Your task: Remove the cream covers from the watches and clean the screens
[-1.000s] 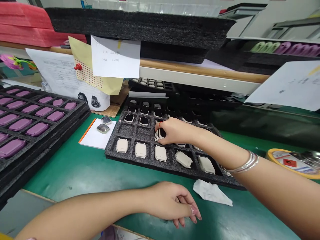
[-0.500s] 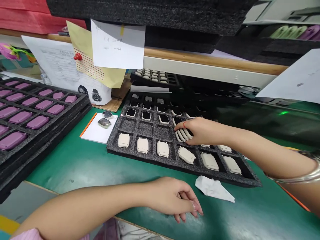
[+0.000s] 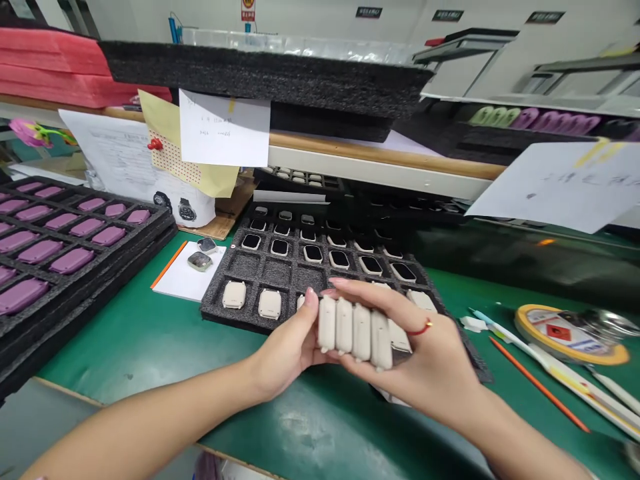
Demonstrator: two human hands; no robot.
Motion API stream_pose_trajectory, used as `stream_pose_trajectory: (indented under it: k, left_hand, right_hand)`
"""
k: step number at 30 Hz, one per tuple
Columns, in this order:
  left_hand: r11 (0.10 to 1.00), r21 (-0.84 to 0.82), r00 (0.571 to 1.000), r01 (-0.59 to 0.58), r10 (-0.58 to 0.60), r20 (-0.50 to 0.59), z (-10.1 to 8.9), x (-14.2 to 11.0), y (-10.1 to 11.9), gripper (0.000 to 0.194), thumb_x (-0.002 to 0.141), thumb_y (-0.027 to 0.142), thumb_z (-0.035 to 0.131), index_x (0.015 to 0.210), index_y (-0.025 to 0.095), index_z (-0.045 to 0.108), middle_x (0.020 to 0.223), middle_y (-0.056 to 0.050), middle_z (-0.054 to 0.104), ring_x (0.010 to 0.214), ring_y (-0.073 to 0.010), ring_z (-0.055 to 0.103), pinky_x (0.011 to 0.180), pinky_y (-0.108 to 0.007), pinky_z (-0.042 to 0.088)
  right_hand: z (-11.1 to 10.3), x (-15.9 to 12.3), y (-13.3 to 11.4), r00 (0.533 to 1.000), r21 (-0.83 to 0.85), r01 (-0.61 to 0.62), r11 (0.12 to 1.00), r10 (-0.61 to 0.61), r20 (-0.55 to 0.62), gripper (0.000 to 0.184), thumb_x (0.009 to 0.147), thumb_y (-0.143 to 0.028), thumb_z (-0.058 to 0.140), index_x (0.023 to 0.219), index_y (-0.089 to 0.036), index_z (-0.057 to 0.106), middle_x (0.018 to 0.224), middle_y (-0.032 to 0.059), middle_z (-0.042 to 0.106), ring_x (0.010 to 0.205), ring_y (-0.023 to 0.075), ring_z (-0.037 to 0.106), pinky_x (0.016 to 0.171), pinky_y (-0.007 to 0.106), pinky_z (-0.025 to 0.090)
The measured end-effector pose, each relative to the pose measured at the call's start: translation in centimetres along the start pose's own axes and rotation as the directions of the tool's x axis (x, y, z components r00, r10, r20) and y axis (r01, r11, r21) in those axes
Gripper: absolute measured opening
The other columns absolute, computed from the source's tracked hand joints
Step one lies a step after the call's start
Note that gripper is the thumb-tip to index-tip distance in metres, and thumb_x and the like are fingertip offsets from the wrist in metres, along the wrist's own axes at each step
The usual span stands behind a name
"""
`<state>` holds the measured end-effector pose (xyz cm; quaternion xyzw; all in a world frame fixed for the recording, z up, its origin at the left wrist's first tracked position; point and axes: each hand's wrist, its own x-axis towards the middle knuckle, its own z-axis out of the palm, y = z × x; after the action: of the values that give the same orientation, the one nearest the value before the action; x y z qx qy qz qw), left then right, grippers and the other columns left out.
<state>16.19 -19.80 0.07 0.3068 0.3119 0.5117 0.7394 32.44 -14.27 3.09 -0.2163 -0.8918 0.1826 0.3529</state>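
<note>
A row of several cream watch cases point(image 3: 353, 330), pressed face to face with their narrow sides towards me, is held up in front of the tray. My right hand point(image 3: 430, 347) wraps around the row from the right, fingers over the top and thumb below. At the left end, my left hand point(image 3: 287, 343) grips the same cases with its thumb raised against them; its other fingers are partly hidden behind. Behind both hands lies a black foam tray point(image 3: 277, 271) with cream watches in its pockets, some showing dark screens and some showing their backs.
Purple watch cases fill a stacked foam tray point(image 3: 100, 267) on the left. Two loose watches point(image 3: 200, 261) rest on a white pad point(image 3: 173, 280). Tape point(image 3: 525, 327), an orange stick point(image 3: 540, 385) and pens lie at right. A shelf point(image 3: 370, 170) with hanging papers spans the back.
My right hand has lifted the watch cases out of the tray and brought them nearer. My left hand has risen from the green tabletop and closed on them. The view has tilted up and turned right.
</note>
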Motion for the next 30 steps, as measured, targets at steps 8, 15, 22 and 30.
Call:
stream_pose_trajectory:
  k: [8,15,22,30]
  left_hand:
    - [0.997,0.071,0.998,-0.024,0.028,-0.055,0.2,-0.7,-0.7,0.073,0.083,0.073,0.058,0.124,0.013,0.064,0.113,-0.014,0.071,0.104,-0.0257,0.066,0.094,-0.039,0.050]
    - [0.995,0.097,0.995,0.002,0.008,-0.100,0.4,-0.6,-0.6,0.072,0.076,0.074,0.066,0.117,0.015,0.066,0.097,-0.007,0.068,0.084,-0.0170,0.061,0.072,-0.027,0.048]
    - [0.971,0.240,1.000,-0.007,0.004,0.010,0.3,-0.7,0.7,0.050,0.077,0.050,0.081,0.105,0.013,0.065,0.091,-0.003,0.064,0.080,-0.0115,0.059,0.071,-0.022,0.047]
    - [0.971,0.238,0.999,0.000,-0.011,0.047,0.7,-0.8,0.9,0.051,0.066,0.011,0.087,0.110,0.017,0.061,0.106,-0.007,0.069,0.103,-0.0213,0.067,0.088,-0.032,0.053]
  right_hand:
    - [1.8,-0.7,0.9,0.995,0.299,0.029,0.954,0.000,-0.096,0.085,0.076,-0.025,0.085,0.148,-0.033,0.041,0.129,0.0068,0.069,0.116,0.0253,0.070,0.101,0.039,0.059]
    - [1.8,-1.3,1.2,0.996,0.382,0.015,0.924,0.021,-0.090,0.095,0.074,-0.022,0.086,0.152,-0.034,0.034,0.122,0.0034,0.072,0.116,0.0225,0.069,0.100,0.034,0.059]
    - [1.1,-1.3,1.1,1.000,0.377,0.010,0.926,0.002,-0.031,0.094,0.077,-0.011,0.079,0.154,-0.036,0.032,0.117,-0.0003,0.074,0.117,0.0210,0.069,0.103,0.034,0.057]
    - [1.1,-1.2,1.5,0.997,0.444,-0.026,0.896,0.055,-0.053,0.094,0.073,-0.032,0.089,0.151,-0.033,0.036,0.116,0.0022,0.075,0.115,0.0226,0.070,0.103,0.033,0.056]
